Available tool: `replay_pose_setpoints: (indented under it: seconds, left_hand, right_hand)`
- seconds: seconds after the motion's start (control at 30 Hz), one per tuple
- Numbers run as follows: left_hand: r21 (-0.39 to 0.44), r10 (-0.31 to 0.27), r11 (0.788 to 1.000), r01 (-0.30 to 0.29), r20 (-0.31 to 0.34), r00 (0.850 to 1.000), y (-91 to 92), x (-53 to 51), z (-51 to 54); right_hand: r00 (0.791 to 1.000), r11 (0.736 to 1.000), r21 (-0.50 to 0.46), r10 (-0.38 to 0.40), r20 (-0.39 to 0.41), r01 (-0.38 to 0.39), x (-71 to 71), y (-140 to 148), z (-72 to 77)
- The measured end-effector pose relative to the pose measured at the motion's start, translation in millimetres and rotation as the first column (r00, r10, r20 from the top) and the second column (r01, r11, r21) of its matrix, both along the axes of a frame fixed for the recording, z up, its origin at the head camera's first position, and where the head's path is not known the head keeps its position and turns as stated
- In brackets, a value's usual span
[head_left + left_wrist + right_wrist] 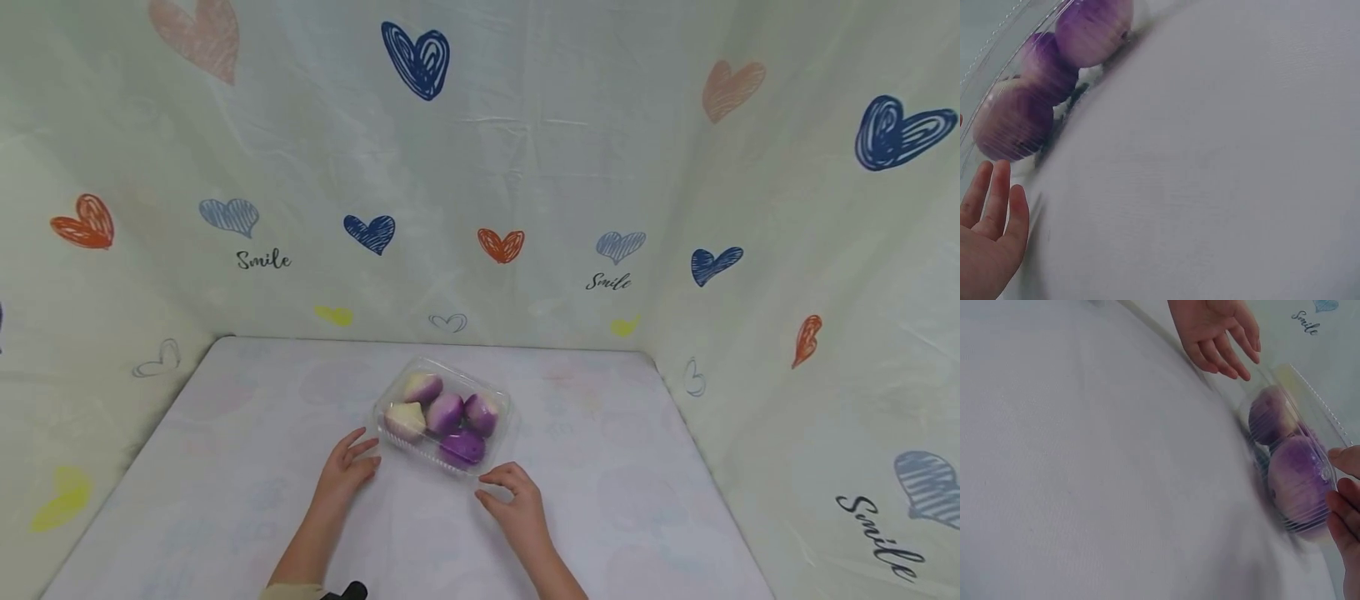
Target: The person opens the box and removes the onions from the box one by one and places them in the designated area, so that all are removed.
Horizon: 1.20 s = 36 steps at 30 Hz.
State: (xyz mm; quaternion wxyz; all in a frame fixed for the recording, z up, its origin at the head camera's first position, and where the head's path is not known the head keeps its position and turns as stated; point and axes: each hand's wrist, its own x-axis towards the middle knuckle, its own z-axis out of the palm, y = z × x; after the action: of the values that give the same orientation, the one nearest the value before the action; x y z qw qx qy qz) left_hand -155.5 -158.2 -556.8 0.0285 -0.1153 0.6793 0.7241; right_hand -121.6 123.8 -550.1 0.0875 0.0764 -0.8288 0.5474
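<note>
A clear plastic clamshell box point(431, 457) lies on the table, its lid down. Inside are several round purple-and-white vegetables point(446, 413) that look like turnips or onions. Just off the box's left front corner is my left hand point(348, 467), fingers spread and holding nothing; the left wrist view shows the fingertips point(1001, 169) close beside the box. At the right front corner is my right hand point(517, 498), thumb and fingers parted. In the right wrist view its digits point(1347, 459) are at the lid's edge; whether they touch it I cannot tell.
The table point(637, 500) has a pale cloth with faint prints. Whitish curtains point(525, 167) with hearts and "Smile" lettering enclose it at the back and both sides. A small black object point(351, 591) shows at the bottom edge by the left sleeve point(292, 592).
</note>
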Motion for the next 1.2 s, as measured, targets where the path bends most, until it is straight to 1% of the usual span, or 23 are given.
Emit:
replay_pose_setpoints:
  seconds: [0.17,0.33,0.43,0.53,0.73,0.9,1.0,1.07,1.13,1.2]
  left_hand:
    - [-0.001,-0.002,1.000,0.002,0.018,1.000,6.8,7.8,-3.1]
    - [0.027,-0.022,0.999,0.022,-0.004,1.000,14.8,16.3,-4.7]
    - [0.035,-0.033,0.999,0.033,-0.011,0.999,20.9,20.2,-5.3]
    - [0.046,-0.039,0.998,0.039,-0.014,0.999,28.2,22.3,-6.7]
    - [0.094,-0.067,0.993,0.071,-0.047,0.997,42.7,26.6,-10.9]
    - [0.111,-0.089,0.989,0.095,-0.054,0.995,51.8,29.1,-14.3]
    - [0.106,-0.122,0.986,0.128,-0.064,0.991,55.6,30.6,-15.5]
    - [0.097,-0.147,0.983,0.154,-0.073,0.986,58.5,32.5,-15.3]
    - [0.095,-0.173,0.979,0.180,-0.075,0.982,61.9,34.1,-15.0]
    - [0.101,-0.195,0.974,0.202,-0.071,0.978,65.4,35.3,-15.1]
  right_hand:
    - [0.999,1.000,-0.009,0.026,0.021,-0.026,1.8,-7,0.4]
    - [0.998,0.998,-0.037,0.051,0.030,-0.050,2.3,-13,-0.3]
    - [0.997,0.997,-0.034,0.069,0.030,-0.068,3.2,-15,0.1]
    - [0.997,0.998,-0.009,0.070,0.022,-0.070,4.0,-17,0.8]
    - [0.998,0.996,0.074,0.042,-0.036,-0.039,1.4,-15,0.8]
    - [0.997,0.994,0.100,0.048,-0.059,-0.042,-1.1,-12,0.2]
    - [0.993,0.993,0.109,0.060,-0.104,-0.048,-2.7,-11,-1.9]
    - [0.985,0.990,0.129,0.077,-0.152,-0.058,-3.8,-11,-3.4]
    - [0.971,0.985,0.158,0.105,-0.214,-0.071,-4.9,-10,-4.8]
    - [0.952,0.979,0.190,0.132,-0.276,-0.081,-6.1,-9,-5.7]
